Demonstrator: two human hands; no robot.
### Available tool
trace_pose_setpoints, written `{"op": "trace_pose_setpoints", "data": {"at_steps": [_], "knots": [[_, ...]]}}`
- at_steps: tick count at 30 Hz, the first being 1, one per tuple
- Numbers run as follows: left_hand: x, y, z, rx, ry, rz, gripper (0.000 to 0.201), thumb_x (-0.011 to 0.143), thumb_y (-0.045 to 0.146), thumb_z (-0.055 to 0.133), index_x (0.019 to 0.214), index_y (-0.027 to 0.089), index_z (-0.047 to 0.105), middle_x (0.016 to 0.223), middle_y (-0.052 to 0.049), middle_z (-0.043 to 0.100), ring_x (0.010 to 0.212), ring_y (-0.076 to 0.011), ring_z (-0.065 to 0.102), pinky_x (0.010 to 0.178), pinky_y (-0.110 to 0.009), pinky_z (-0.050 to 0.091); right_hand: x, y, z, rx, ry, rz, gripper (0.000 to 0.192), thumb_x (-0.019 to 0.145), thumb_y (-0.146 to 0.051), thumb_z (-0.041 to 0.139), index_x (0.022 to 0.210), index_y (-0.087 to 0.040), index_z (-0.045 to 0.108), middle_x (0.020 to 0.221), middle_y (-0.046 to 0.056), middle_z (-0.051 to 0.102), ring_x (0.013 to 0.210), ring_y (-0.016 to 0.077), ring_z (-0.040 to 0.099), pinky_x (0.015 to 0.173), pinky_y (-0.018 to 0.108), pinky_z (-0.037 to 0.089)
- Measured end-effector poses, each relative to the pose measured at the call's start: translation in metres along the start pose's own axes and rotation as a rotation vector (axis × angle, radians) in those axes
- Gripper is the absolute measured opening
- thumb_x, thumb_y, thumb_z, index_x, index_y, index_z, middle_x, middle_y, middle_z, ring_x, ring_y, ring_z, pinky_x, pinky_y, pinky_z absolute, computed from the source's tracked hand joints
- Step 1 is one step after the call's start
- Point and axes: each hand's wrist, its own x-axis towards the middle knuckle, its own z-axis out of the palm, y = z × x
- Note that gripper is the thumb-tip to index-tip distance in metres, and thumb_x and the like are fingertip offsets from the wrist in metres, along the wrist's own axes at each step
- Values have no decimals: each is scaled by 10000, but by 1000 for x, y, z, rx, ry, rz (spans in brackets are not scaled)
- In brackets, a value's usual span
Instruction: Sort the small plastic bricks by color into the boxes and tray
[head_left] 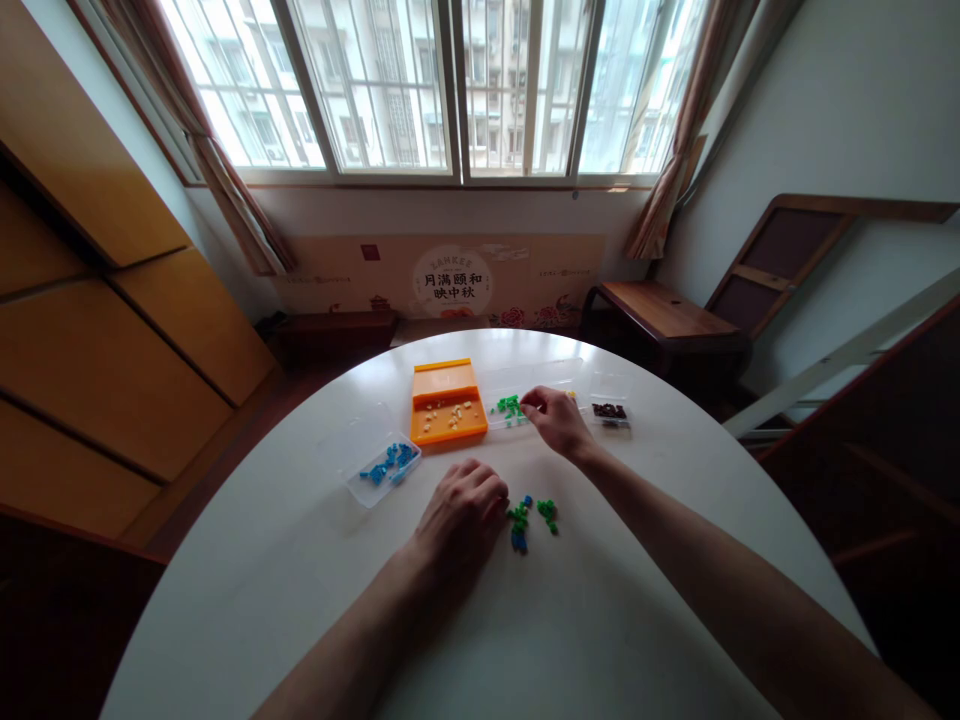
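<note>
My left hand (461, 505) rests knuckles-up on the white round table (300, 570), its fingers curled beside a small heap of green and blue pieces (531, 518). Whether it grips a piece is hidden. My right hand (553, 418) reaches forward over a clear box holding green pieces (509, 407), fingertips pinched together at the box's edge. An orange box (447, 402) with pale pieces stands just left of it.
A clear box of blue pieces (386, 464) lies at the left, and a clear box of dark pieces (610, 411) at the right. Beyond the table are a wooden bench (660, 315), a folded frame against the wall and wooden cabinets at left.
</note>
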Motion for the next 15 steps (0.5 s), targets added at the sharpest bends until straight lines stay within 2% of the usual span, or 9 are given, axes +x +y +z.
{"op": "trace_pose_setpoints", "data": {"at_steps": [3, 6, 15], "knots": [[0, 0, 0, -5, 3, 1, 135, 875, 170, 498, 766, 187, 575, 802, -36, 615, 789, -168, 502, 752, -317, 411, 15, 1, 5, 79, 59, 89, 123, 791, -200, 601, 870, -177, 692, 803, 34, 710, 658, 140, 605, 691, 274, 473], [0, 0, 1, -13, 4, -4, 152, 884, 180, 482, 773, 187, 587, 805, -42, 618, 786, -168, 504, 741, -313, 415, 13, 3, 7, 168, 58, 83, 175, 795, -218, 589, 930, -168, 688, 829, 42, 711, 627, 129, 590, 648, 266, 482], [0, 0, -1, -56, -21, 44, 140, 851, 126, 502, 890, 202, 612, 889, -43, 646, 828, -177, 526, 775, -324, 428, -45, 13, -9, 128, -87, -138, 163, 818, -227, 564, 908, -167, 685, 845, 44, 691, 590, 108, 537, 583, 246, 452]]}}
